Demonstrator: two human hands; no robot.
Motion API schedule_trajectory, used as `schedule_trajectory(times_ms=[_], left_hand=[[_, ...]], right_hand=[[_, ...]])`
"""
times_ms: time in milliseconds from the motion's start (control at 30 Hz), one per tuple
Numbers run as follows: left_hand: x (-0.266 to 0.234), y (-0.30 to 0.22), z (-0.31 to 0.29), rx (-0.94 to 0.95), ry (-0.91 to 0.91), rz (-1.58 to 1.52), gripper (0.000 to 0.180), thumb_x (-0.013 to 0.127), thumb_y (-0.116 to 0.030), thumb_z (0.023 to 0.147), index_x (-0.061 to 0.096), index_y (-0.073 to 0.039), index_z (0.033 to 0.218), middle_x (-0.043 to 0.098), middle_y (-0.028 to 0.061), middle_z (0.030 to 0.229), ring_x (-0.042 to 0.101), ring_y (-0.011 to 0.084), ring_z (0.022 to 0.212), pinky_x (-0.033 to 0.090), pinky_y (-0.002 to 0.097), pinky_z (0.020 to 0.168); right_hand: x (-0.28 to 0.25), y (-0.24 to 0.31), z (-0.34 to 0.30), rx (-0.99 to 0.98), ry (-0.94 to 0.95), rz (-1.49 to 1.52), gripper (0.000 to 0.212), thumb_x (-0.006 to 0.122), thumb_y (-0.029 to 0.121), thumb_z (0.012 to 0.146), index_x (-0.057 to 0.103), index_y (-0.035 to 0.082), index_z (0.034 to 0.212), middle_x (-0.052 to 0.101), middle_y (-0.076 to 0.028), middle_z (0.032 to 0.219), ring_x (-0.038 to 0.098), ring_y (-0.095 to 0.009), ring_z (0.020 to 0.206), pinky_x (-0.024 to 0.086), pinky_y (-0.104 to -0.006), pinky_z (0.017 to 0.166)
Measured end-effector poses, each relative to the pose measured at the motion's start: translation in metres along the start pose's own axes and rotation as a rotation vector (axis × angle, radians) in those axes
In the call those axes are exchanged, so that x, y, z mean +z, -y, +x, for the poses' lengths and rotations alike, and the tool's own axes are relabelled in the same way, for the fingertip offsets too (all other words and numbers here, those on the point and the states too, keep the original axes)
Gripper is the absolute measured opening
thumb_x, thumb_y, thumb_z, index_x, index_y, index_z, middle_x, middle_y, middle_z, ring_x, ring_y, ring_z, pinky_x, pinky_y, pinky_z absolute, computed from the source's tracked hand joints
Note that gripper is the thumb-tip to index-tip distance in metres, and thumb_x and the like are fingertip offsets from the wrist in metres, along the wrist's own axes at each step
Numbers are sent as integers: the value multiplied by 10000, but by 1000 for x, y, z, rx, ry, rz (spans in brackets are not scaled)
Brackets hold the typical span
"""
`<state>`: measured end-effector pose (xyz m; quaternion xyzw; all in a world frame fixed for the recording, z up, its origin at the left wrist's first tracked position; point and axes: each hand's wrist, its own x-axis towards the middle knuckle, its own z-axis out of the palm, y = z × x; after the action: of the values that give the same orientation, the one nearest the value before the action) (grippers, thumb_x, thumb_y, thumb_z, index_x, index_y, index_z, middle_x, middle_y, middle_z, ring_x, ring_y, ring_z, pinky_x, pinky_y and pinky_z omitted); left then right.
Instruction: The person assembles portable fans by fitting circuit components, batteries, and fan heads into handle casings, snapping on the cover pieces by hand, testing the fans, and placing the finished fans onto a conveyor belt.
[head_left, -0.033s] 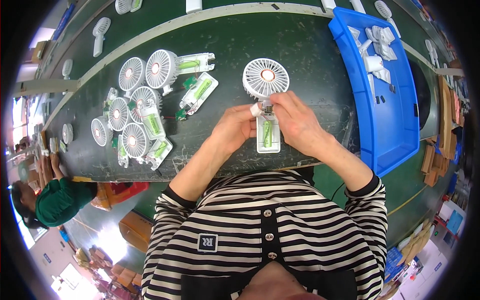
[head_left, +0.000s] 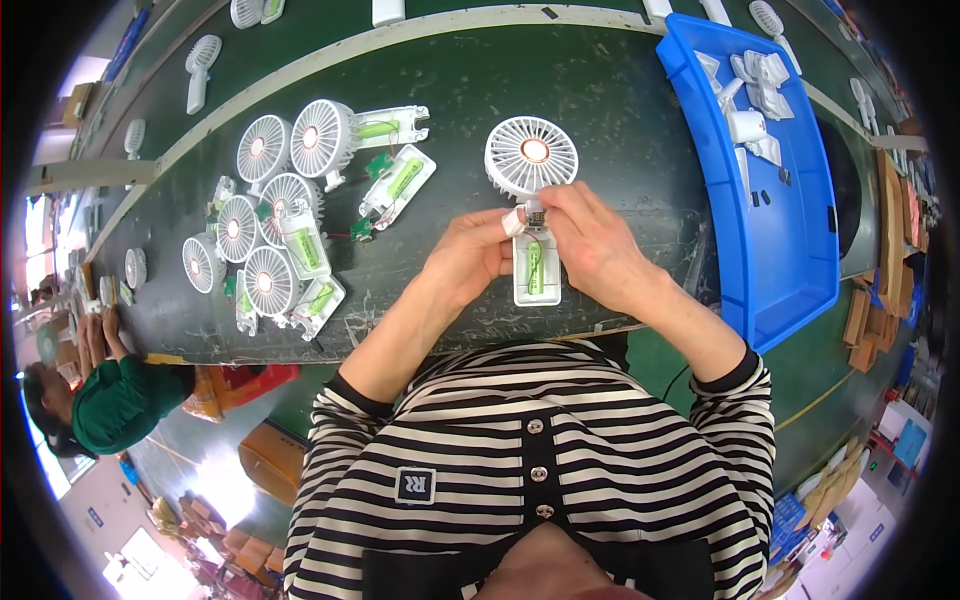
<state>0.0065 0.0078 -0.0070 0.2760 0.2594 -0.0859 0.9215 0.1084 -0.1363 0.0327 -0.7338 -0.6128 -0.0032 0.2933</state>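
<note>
A white handheld fan (head_left: 507,165) lies face up on the dark green bench in front of me, its round head pointing away. The open handle shell (head_left: 537,299) points toward me and shows a green battery cell (head_left: 536,268) and a thin wire. My left hand (head_left: 465,258) grips the handle's left side, with a white wrap on one fingertip. Closed in a pinch, my right hand (head_left: 597,245) presses at the neck beside a small dark display board (head_left: 538,217). Its fingers partly cover the neck, and what lies under the fingertips is hidden.
Several part-built fans (head_left: 268,282) with exposed batteries and green circuit boards cluster on the left. A blue tray (head_left: 790,270) on the right holds white plastic parts and small black pieces. Finished-looking fans (head_left: 202,70) stand farther back. Another person (head_left: 120,405) works at far left.
</note>
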Motion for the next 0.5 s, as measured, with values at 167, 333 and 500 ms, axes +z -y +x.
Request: schedule_trajectory(times_ms=[167, 333, 500], left_hand=[[3, 3, 0, 27, -39, 173, 219, 579, -62, 813, 561, 47, 1003, 612, 99, 917, 615, 178, 788, 524, 320, 713], [7, 2, 0, 17, -68, 220, 215, 573, -66, 818, 560, 37, 1006, 609, 87, 911, 610, 170, 787, 517, 307, 717], [10, 4, 0, -10, -123, 196, 205, 565, -81, 828, 561, 29, 1001, 606, 81, 906, 605, 164, 785, 512, 301, 716]], right_hand=[[1, 0, -1, 12, 20, 3, 193, 548, -52, 620, 506, -58, 807, 492, -136, 987, 512, -296, 847, 470, -355, 679], [1, 1, -1, 22, 47, -16, 208, 561, -31, 615, 510, -54, 816, 489, -125, 987, 509, -289, 847, 464, -357, 698], [5, -1, -1, -32, 43, -124, 138, 557, 60, 611, 527, -6, 729, 482, -103, 903, 499, -244, 828, 437, -325, 666]])
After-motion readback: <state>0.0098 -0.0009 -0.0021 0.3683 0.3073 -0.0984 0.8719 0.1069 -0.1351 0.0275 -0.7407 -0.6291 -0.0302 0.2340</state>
